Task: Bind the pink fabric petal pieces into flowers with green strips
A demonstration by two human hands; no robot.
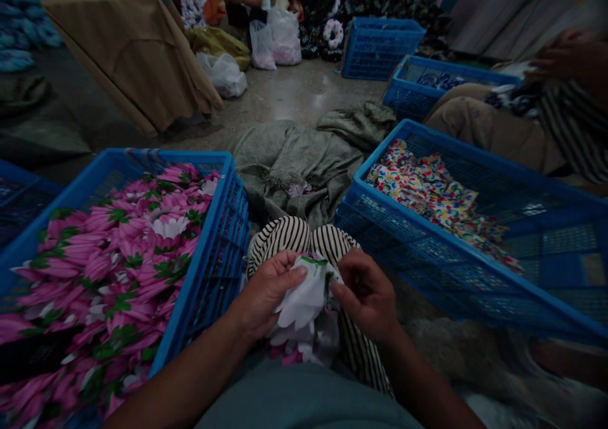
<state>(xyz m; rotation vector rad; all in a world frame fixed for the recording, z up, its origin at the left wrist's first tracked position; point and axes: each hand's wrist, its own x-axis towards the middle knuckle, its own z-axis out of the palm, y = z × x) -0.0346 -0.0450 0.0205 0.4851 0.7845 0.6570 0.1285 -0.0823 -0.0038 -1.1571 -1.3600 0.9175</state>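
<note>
A white scallop-edged fabric piece [300, 299] with a green edge hangs above my striped lap. My left hand [268, 289] pinches its upper left side between thumb and fingers. On the other side, my right hand [365, 293] has its fingers curled and closed at the piece's right edge, by a dark green bit. More white and pink petal-shaped cloth [292, 352] lies beneath it on my lap. To my left, a blue crate [240, 226] is heaped with pink petal-shaped fabric pieces [128, 245] with green tips.
At right, another blue crate [456, 147] holds colourful printed cloth pieces [422, 188]. Grey-green sacking [304, 156] lies ahead on the floor. A brown cloth-draped stand [128, 55] is at upper left. Beyond are plastic bags [285, 36] and more crates. People sit at the back and right.
</note>
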